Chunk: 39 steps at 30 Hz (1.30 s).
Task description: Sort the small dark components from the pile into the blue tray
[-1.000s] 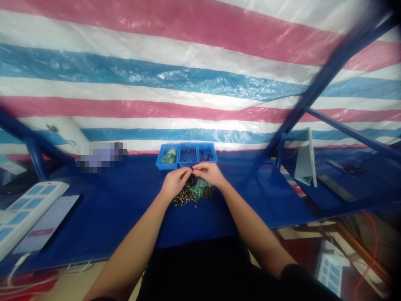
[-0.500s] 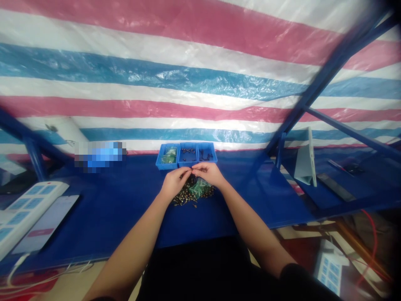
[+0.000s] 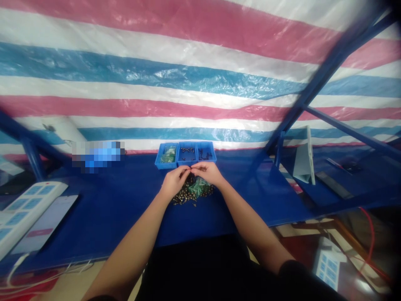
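Looking down on blue desk, with both arms stretched forward. Found left hand and right hand meeting fingertip to fingertip, just above heap of small brass-coloured and dark pieces on desk. Note fingers of each hand drawn into a pinch, closed on small item at meeting point. Cannot tell its shape; too tiny and partly covered. Spotted green printed plastic bag lying on heap, near right hand. Saw heap spreading toward body, partly hidden by hands.

Beyond hands, logged 3 blue trays side by side in a row. In leftmost tray, saw green packets. In middle tray, saw small dark and coppery pieces, mostly toward far side. In right tray, saw scattered dark pieces.

At left of desk, recorded white power strip, with flat device just beside, lit screen up. Farther back, noted pixelated blue object, unidentifiable. Off to right, noted pale tablet-like panel standing tilted. Behind everything, hung striped sheet in red, white and blue
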Motion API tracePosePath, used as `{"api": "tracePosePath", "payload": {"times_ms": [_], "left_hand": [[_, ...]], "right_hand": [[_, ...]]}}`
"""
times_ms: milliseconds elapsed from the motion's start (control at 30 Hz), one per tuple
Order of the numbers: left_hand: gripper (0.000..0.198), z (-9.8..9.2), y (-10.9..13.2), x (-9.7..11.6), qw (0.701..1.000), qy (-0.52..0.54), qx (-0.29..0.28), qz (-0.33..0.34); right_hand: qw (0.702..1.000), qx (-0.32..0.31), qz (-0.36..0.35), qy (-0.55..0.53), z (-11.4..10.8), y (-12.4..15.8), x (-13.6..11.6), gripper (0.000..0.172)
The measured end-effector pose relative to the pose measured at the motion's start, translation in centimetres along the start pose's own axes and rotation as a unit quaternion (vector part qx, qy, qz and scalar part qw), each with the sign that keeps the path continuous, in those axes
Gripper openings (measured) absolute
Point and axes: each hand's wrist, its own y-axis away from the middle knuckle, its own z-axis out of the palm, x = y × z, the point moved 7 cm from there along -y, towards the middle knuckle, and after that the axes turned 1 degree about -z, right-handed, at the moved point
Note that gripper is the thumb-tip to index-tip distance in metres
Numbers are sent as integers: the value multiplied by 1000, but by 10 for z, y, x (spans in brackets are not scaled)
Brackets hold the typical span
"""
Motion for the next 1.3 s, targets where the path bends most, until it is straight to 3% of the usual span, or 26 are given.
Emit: {"api": "tracePosePath", "payload": {"times_ms": [433,633,800,933,1033,1300], "left_hand": [[28,-2,0,3,1000,-10,-5,11],[27,-25,4,2,991,2,133,-19],[25,-32,6,2,984,-6,175,-30],[24,-30,5,2,986,-7,165,-32],[25,-30,5,0,986,-5,160,-38],[29,-27,2,-4,990,6,130,-58]], "right_hand": [[1000,13,12,0,-1,-1,4,34],[993,89,76,-2,-3,-9,26,30],[990,94,54,-89,2,-14,23,52],[994,82,37,55,-13,-9,18,29],[972,67,36,224,-25,-6,18,20],[932,-54,-1,359,-9,-6,20,26]]}}
